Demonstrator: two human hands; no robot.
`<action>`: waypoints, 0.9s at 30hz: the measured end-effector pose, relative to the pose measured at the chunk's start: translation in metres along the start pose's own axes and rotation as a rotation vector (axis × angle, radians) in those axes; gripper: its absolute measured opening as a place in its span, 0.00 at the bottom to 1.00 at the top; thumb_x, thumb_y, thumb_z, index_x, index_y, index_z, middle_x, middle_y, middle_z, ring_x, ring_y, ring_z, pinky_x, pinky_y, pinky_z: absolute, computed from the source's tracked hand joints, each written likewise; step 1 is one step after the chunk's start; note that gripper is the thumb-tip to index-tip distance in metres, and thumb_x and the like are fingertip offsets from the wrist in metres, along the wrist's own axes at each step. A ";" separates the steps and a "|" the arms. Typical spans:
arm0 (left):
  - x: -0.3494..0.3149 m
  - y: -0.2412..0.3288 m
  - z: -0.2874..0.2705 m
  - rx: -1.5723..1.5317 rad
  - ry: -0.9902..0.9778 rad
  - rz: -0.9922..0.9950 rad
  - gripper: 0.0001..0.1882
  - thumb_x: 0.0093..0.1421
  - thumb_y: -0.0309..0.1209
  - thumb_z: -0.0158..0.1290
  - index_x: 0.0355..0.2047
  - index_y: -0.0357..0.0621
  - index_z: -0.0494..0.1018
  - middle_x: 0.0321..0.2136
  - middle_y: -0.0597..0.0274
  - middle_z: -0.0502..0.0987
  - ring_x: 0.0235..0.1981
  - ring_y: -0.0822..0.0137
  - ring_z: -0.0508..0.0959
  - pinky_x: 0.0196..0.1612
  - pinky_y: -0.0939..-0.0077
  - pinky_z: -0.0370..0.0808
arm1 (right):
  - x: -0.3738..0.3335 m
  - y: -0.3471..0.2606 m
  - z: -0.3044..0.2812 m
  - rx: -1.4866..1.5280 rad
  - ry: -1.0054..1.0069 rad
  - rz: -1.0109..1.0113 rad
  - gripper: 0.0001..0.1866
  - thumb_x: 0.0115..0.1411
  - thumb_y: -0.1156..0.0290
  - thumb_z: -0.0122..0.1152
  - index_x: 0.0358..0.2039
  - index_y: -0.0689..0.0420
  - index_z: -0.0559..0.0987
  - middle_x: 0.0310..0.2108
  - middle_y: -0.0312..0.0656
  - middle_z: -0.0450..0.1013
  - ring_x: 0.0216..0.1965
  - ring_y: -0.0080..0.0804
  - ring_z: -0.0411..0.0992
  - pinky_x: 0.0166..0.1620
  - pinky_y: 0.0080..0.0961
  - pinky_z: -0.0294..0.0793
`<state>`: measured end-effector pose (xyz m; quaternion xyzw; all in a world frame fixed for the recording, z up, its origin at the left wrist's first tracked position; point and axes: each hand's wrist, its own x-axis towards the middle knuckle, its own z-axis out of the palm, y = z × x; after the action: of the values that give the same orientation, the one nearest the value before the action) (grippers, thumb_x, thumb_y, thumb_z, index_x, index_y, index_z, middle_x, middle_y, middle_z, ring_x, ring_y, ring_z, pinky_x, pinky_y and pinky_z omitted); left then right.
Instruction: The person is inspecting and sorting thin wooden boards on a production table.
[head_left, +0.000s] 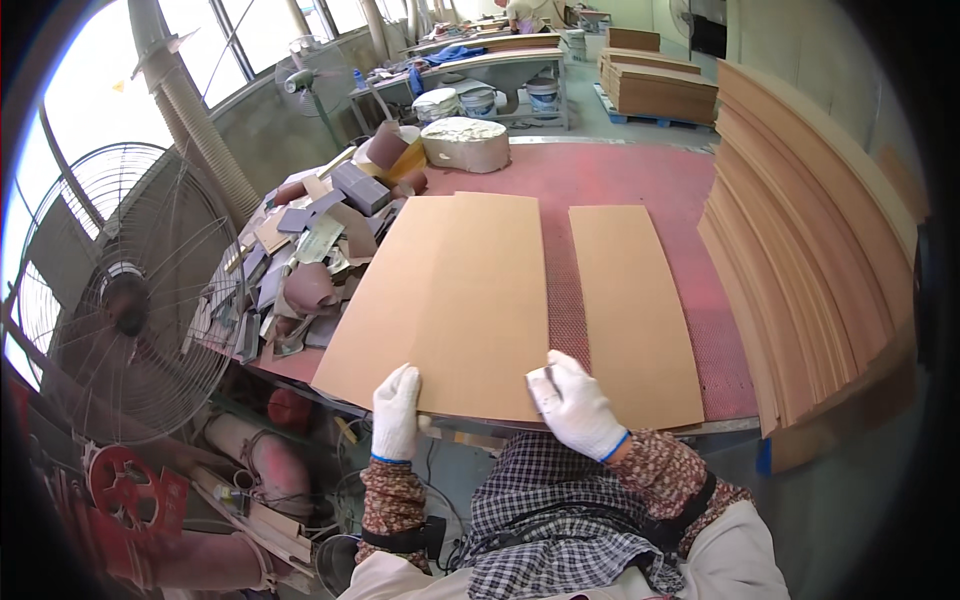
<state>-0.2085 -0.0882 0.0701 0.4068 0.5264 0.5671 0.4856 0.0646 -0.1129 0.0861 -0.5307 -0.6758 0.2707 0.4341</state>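
A wide light-brown board [460, 290] lies flat on the red table, reaching to its near edge. My left hand [397, 412], in a white knitted glove with a blue cuff, grips this board's near edge left of its middle; the fingers are closed. At the board's near right corner is my right hand [578, 405], gloved alike. Its fingers are bent closed around a small, dark-edged piece, mostly hidden by the glove, whose kind I cannot make out. A narrower board [635, 310] of the same colour lies to the right, a strip of red table between the two.
Scraps, grey blocks and sandpaper rolls [312, 288] heap on the table's left side. A tall stack of boards [800, 260] stands close at the right. A caged fan [125, 300] is at the left. Beyond the table are buckets [541, 95] and another board stack [655, 92].
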 end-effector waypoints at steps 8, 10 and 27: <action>0.011 -0.021 -0.075 0.687 0.492 0.356 0.19 0.74 0.39 0.56 0.48 0.33 0.83 0.39 0.50 0.88 0.40 0.58 0.88 0.48 0.65 0.82 | 0.022 -0.003 0.084 0.096 -0.152 -0.067 0.21 0.77 0.57 0.55 0.55 0.62 0.80 0.63 0.64 0.71 0.56 0.65 0.76 0.61 0.50 0.77; 0.010 -0.015 -0.078 0.806 0.512 0.282 0.18 0.72 0.41 0.58 0.48 0.37 0.85 0.40 0.50 0.88 0.41 0.56 0.88 0.48 0.63 0.82 | 0.024 -0.004 0.093 0.126 -0.172 -0.044 0.20 0.77 0.58 0.55 0.54 0.63 0.81 0.64 0.64 0.69 0.60 0.64 0.73 0.63 0.50 0.75; 0.110 -0.013 -0.162 1.165 0.678 0.254 0.34 0.66 0.42 0.65 0.68 0.38 0.73 0.68 0.39 0.71 0.67 0.46 0.73 0.73 0.56 0.65 | 0.021 -0.027 0.148 0.039 -0.274 -0.035 0.21 0.75 0.52 0.56 0.45 0.58 0.84 0.67 0.62 0.68 0.51 0.63 0.80 0.58 0.50 0.79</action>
<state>-0.3865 -0.0141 0.0329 0.4602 0.8169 0.3398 -0.0743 -0.0794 -0.0865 0.0443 -0.4681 -0.7326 0.3461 0.3526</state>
